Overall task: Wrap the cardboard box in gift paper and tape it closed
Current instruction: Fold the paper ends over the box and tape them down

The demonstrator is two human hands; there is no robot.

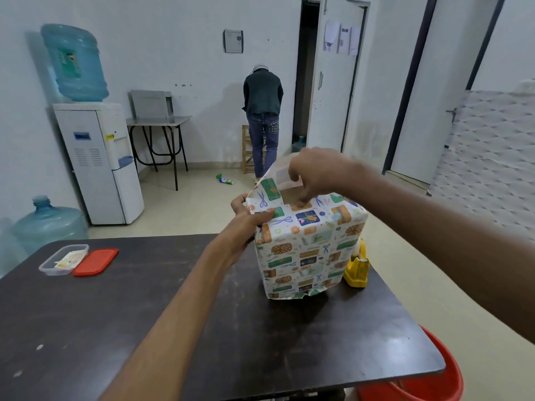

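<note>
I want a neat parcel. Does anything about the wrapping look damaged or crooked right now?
Yes. The gift paper is crumpled and looks torn along its bottom front edge, where it meets the table. At the top, one flap stands up unfolded, leaving the cardboard box exposed.

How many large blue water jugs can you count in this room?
3. The top jug sits inverted on the dispenser, the floor jug stands at far left, the doorway jug shows only partly. More may be hidden.
</note>
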